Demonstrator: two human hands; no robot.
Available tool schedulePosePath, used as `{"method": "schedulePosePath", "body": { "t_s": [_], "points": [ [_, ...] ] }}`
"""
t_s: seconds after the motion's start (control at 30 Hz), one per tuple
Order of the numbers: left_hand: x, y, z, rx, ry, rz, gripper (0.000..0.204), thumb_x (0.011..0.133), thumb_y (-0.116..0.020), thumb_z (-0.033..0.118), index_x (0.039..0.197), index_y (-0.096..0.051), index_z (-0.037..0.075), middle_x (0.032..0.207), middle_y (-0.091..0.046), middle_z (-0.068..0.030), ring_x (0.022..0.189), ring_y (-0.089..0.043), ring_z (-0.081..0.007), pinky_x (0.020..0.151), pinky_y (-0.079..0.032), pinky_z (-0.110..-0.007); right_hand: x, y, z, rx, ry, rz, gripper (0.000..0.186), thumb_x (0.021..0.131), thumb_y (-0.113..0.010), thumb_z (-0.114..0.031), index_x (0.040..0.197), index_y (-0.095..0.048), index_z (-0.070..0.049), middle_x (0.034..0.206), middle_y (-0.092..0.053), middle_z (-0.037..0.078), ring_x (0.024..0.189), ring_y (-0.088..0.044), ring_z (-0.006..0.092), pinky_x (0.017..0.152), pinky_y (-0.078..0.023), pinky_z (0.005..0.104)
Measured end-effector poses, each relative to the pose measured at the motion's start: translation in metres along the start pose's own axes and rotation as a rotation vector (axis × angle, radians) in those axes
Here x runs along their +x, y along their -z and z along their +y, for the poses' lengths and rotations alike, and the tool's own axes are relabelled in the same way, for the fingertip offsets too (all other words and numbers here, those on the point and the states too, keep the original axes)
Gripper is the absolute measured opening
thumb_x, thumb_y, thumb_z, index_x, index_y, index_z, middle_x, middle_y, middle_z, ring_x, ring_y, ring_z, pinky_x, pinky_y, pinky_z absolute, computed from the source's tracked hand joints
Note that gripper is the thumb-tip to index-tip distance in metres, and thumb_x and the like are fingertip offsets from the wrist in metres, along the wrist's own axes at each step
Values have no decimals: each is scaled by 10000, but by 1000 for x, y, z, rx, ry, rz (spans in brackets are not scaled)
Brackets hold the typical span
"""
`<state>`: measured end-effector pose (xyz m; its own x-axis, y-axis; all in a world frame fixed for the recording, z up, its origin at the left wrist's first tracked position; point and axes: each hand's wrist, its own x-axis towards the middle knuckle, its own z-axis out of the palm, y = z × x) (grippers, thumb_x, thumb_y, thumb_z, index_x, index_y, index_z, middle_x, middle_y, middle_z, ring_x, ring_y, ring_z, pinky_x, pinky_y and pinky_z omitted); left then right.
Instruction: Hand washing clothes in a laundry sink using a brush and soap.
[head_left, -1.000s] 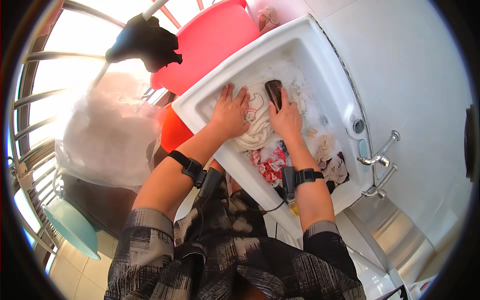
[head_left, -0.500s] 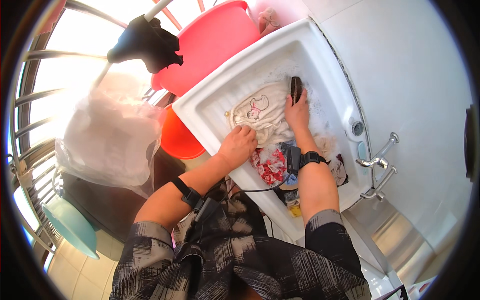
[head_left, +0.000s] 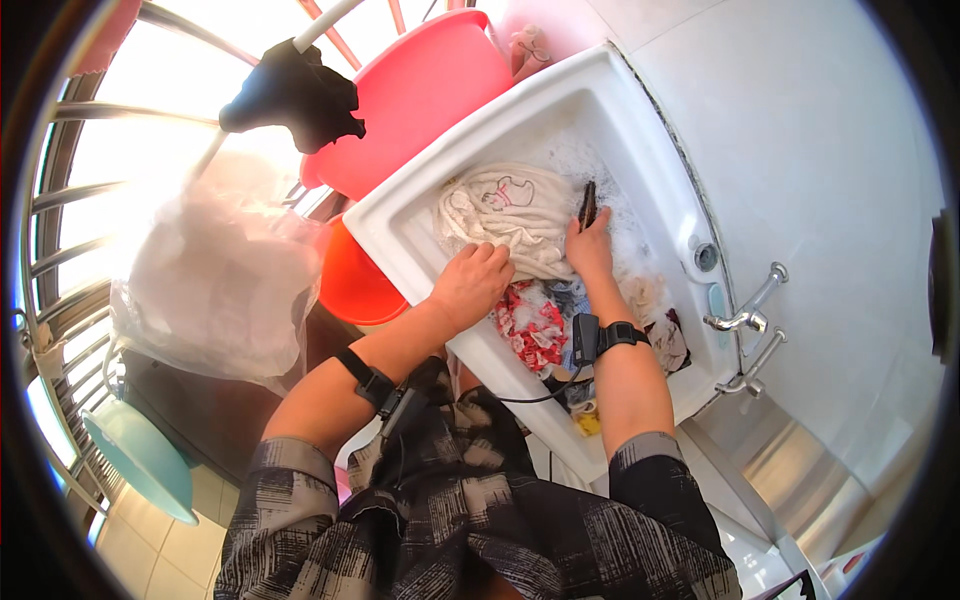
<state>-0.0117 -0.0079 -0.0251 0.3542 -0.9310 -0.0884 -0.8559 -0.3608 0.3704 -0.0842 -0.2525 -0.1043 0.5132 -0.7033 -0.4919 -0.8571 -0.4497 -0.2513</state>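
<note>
A cream garment (head_left: 532, 228) with a small outlined cartoon print lies bunched and wet on the ribbed slope of the white sink (head_left: 398, 190). My left hand (head_left: 474, 284) is closed on its near edge, the fingers curled into the fabric. Along the garment's right side, my right hand (head_left: 590, 246) grips a dark brown scrub brush (head_left: 588, 205), turned edge-on. Suds (head_left: 625, 232) lie around the brush. Below my hands, a red and white patterned cloth (head_left: 532, 332) and other wet laundry, partly behind my right forearm, fill the near part of the sink.
Two metal taps (head_left: 748, 318) jut from the right wall beside the sink. A large pink basin (head_left: 425, 95) and an orange bucket (head_left: 352, 280) stand left of it. Further left are a plastic bag (head_left: 215, 280), a hanging black cloth (head_left: 295, 98) and a pale green basin (head_left: 140, 455).
The brush has tilted from showing its broad face to edge-on, and my right hand has drawn slightly nearer. The cream garment is more bunched, its print shifted and squashed. My left hand stays nearly in place.
</note>
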Motion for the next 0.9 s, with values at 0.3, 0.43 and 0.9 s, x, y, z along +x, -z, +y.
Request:
{"method": "schedulePosePath", "body": {
  "t_s": [0.3,0.43,0.9],
  "points": [
    [-13,-5,3,-196,-213,-19,88,898,-600,183,950,-611,113,993,-631,-49,1013,-599,-252,992,-445,-401,0,2,-2,58,-29,-77,875,1011,-529,-476,1649,-115,-43,1344,-540,435,1196,-611,540,1033,-496,551],
    [-44,24,-5,-210,-185,-68,57,920,-585,175,948,-568,128,879,-569,-42,932,-612,-246,967,-448,-400,-13,0,-3,116,83,117,793,1003,-583,-431,1617,-243,-62,1284,-578,361,1121,-636,504,962,-521,537],
    [-43,31,-62,29,373,-33,617,955,-633,499,1368,-619,41,987,-679,-78,937,-614,-268,872,-423,-410,-115,53,-43,-282,248,-275,676,968,-616,-462,1577,-461,-213,1031,-645,269,902,-695,452,785,-564,525]
  ]
}}
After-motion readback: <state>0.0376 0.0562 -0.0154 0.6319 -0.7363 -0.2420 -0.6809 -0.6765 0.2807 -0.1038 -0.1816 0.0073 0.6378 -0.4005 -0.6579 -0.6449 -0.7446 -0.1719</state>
